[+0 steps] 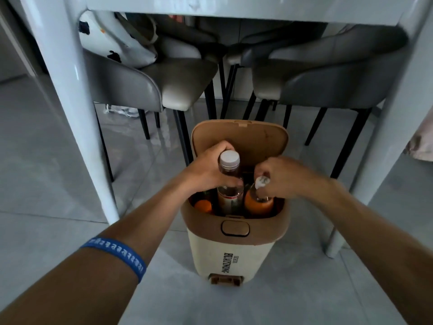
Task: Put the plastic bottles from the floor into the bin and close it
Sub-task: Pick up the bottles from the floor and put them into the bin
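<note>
A cream bin (230, 254) with a brown rim stands on the floor, its brown lid (257, 139) raised at the back. My left hand (208, 168) grips the neck of a clear bottle with brown liquid and a white cap (229, 184), standing upright in the bin's mouth. My right hand (281, 177) holds the white-capped top of an orange bottle (259, 204), also partly inside the bin. Another orange item (203, 205) lies deeper in the bin at the left.
A white table leg (77, 109) stands left of the bin and another (384, 137) to the right. Two grey chairs (164, 83) with thin black legs sit behind the bin under the table. Grey floor tiles (46, 184) surround the bin.
</note>
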